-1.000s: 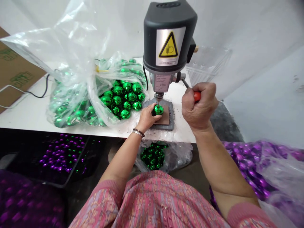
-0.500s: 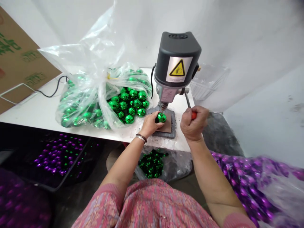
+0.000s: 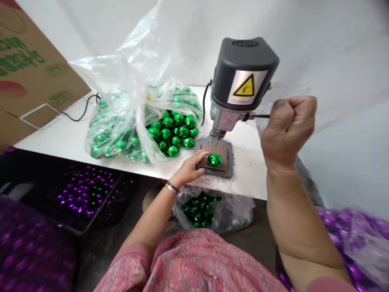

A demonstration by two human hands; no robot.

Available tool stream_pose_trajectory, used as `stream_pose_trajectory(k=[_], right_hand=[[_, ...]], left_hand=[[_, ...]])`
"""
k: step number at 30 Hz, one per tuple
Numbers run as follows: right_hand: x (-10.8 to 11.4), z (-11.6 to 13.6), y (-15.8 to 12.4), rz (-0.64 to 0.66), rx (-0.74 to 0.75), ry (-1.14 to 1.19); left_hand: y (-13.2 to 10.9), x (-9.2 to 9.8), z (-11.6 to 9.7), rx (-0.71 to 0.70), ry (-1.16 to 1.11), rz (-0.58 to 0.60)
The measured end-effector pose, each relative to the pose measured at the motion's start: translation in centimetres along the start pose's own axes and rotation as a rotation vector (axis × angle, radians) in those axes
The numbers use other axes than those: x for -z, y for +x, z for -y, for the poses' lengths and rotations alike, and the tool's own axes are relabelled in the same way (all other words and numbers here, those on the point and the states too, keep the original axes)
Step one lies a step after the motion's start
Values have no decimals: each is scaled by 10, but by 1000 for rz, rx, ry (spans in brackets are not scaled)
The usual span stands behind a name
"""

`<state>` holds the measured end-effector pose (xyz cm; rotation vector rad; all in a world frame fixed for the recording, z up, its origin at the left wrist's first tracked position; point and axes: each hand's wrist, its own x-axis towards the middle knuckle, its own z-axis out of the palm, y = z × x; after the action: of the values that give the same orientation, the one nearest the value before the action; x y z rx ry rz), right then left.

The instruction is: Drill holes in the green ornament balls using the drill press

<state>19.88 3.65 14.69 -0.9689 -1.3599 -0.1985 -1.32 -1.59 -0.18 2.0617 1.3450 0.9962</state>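
Observation:
A shiny green faceted ball (image 3: 215,160) rests on a brown pad (image 3: 222,151) over the grey base of a small drill press (image 3: 243,77). Just left of the ball is my left hand (image 3: 192,168), fingers apart and not gripping it. The drill bit (image 3: 216,142) points down above and behind the ball, clear of it. My right hand (image 3: 287,129) is wrapped round the end of the press's feed lever (image 3: 261,116), which stands raised and nearly level. Only a bit of the lever's red knob shows between the fingers.
Left of the press, a clear plastic bag (image 3: 141,121) holds many green balls. A cardboard box (image 3: 33,69) leans at far left. Below the table edge hangs a bag of green balls (image 3: 199,209). Purple balls (image 3: 337,235) in plastic lie at lower right.
My right hand has raised the lever, and the bit has lifted off the ball. My left hand has let go of the ball, which now sits nearer the pad's front.

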Motion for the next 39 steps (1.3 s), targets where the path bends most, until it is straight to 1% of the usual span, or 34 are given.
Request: stream_pose_trajectory(k=[2,4,5,6,7,9,11,12,14,16,17,18,20,23,25,27,31,35,37,39], right_hand=[[1,-1,-2,2,3,-12],[2,-2,-3,-3,14,-10],[2,-2,-3,-6,20,-4],[2,-2,-3,-7,26,5],[2,-1,-3,-6,27,11],[3,-1,-3,2,21,10],[3,0,-4,10,15,-6],[3,0,-4,10,16,-12],[3,0,-4,4,28,-9],[3,-1,-5,2,36,1],[3,-1,-5,5,39,6],[3,-1,-5,9,41,9],[2,-2,-5,18,45,12],[3,-3,-5,25,49,15],[4,-2,-4,37,37,22],[5,0,-3,57,14,25],[6,5,-2,71,-23,20],[7,6,-2,98,-54,6],[7,5,-3,117,-61,-5],[7,2,-3,136,-72,-15]], left_hand=[[-3,17,4,93,95,-109],[6,31,8,262,263,-228],[13,37,9,347,354,-244],[22,40,10,412,434,-219],[30,42,11,451,501,-163],[45,40,12,475,608,-27],[53,36,14,470,700,64],[55,34,16,470,737,83],[56,32,19,461,764,78],[53,35,21,423,704,19],[51,37,21,402,634,-26],[48,40,20,388,533,-72],[41,44,16,389,249,-135],[33,41,10,414,-179,-115],[31,33,8,401,-328,-91],[30,24,7,389,-377,-84],[30,14,5,400,-362,-118],[28,14,7,401,-356,-134],[27,16,10,419,-290,-160],[28,17,11,416,-229,-151]])
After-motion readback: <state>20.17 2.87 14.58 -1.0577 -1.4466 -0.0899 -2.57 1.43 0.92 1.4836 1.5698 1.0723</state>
